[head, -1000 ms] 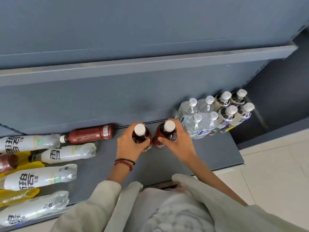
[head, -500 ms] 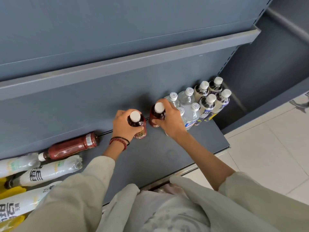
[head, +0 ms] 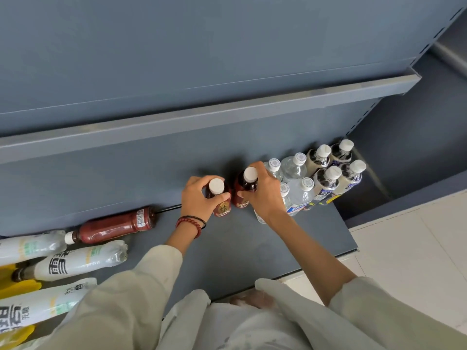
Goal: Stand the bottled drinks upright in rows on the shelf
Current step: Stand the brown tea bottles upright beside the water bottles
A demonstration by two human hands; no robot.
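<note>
Two upright dark red drink bottles with white caps stand side by side on the grey bottom shelf (head: 252, 248). My left hand (head: 199, 198) grips the left red bottle (head: 219, 198) around its shoulder. My right hand (head: 265, 195) grips the right red bottle (head: 246, 188) near its neck, close to the back panel. Right of them stand rows of upright clear water bottles (head: 294, 170) and cream-coloured bottles (head: 328, 173). A third red bottle (head: 113, 227) lies on its side at the left.
Several white-labelled bottles (head: 78, 261) and yellow packs (head: 20, 286) lie flat at the shelf's left end. An upper shelf edge (head: 227, 114) overhangs the back. Pale floor tiles (head: 417, 248) lie to the right.
Both hands have carried the two red bottles back and rightward towards the standing clear bottles; the right one now sits nearer the back panel. The view has shifted.
</note>
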